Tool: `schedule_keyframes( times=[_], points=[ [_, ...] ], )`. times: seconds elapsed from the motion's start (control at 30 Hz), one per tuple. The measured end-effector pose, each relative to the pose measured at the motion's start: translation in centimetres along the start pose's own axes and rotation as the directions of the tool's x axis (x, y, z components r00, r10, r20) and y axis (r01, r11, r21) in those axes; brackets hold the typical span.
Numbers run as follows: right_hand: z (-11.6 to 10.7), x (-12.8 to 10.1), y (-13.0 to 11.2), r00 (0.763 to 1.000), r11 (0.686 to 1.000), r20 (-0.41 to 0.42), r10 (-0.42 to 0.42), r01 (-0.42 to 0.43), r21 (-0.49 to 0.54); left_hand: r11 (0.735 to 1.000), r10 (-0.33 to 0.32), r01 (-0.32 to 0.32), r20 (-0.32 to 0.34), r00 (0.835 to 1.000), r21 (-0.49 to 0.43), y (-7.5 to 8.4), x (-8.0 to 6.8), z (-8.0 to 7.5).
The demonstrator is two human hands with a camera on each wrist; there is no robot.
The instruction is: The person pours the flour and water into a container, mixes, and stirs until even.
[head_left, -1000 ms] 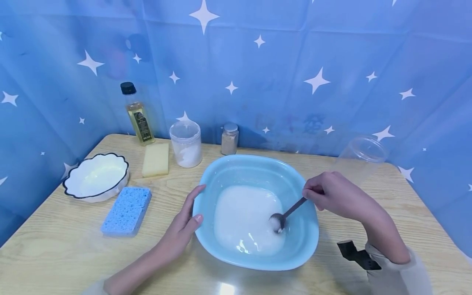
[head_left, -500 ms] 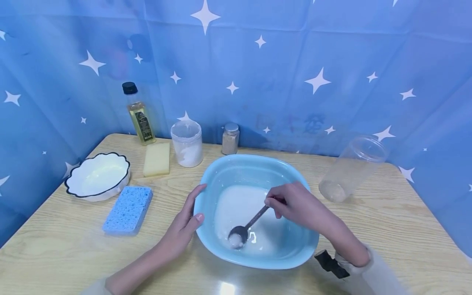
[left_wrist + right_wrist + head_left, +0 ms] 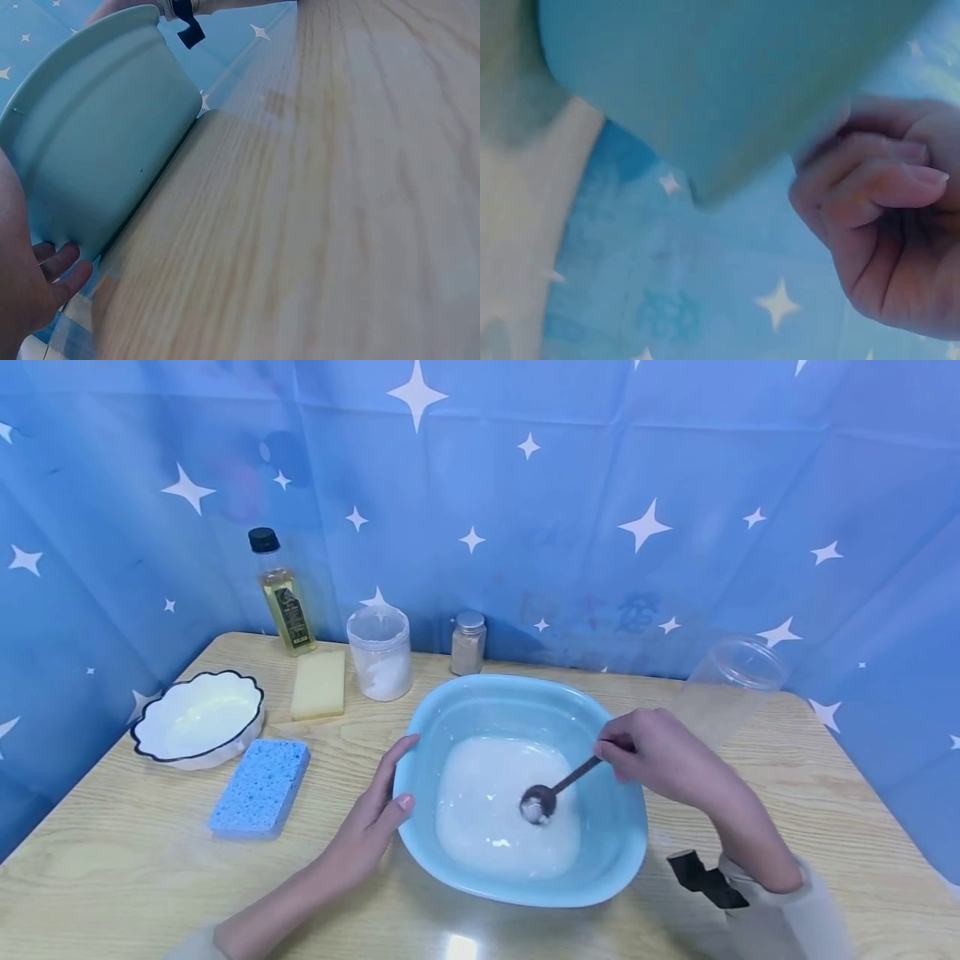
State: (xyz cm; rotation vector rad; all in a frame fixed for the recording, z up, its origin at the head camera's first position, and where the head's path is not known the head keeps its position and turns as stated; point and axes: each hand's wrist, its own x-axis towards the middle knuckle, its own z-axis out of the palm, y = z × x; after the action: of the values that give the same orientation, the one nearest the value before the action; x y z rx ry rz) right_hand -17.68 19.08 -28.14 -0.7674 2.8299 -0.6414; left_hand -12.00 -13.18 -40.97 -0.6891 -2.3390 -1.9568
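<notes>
In the head view, a light-blue plastic basin (image 3: 626, 827) with cloudy white liquid (image 3: 480, 827) sits at the table's middle. My left hand (image 3: 367, 822) holds its left side, thumb at the rim; in the left wrist view its fingers (image 3: 64, 262) curve against the outer wall. My right hand (image 3: 663, 756), over the basin's right rim, pinches the handle of a dark spoon (image 3: 538, 804). The spoon's bowl is at the liquid and carries something white. In the right wrist view, the right hand (image 3: 889, 210) has curled fingers; the spoon is hidden there.
On the left are a scalloped white bowl (image 3: 198, 718), a blue sponge (image 3: 261, 787) and a yellow sponge (image 3: 318, 685). Behind stand an oil bottle (image 3: 288, 606), a tub of white powder (image 3: 381, 660) and a small lidded jar (image 3: 468, 645). A clear container (image 3: 738, 672) stands back right.
My right hand swept the spoon left and toward me across the basin, then back right and away to near the liquid's middle. The left hand and basin have stayed in place.
</notes>
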Motion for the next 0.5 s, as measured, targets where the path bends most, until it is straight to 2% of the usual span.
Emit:
schedule_keyframes(
  times=[0.13,0.23,0.4,0.5],
  points=[
    [-0.5,-0.6,0.2,0.992,0.998,0.113,-0.059,0.055,0.043,1.0,-0.001,0.001,0.002,1.0,0.008,0.0,0.0,0.0],
    [0.6,-0.1,-0.6,0.988,0.995,0.124,-0.089,0.081,0.065,1.0,0.0,0.001,-0.009,1.0,0.021,0.1,0.0,0.0],
    [3.0,1.1,-2.3,0.994,0.993,-0.007,-0.109,0.109,0.054,1.0,0.017,-0.016,-0.018,1.0,0.024,0.1,-0.1,0.0],
    [3.9,1.8,-2.8,0.991,0.995,-0.094,-0.092,0.095,0.032,1.0,0.024,-0.024,-0.013,1.0,0.016,0.0,-0.1,0.1]
  ],
)
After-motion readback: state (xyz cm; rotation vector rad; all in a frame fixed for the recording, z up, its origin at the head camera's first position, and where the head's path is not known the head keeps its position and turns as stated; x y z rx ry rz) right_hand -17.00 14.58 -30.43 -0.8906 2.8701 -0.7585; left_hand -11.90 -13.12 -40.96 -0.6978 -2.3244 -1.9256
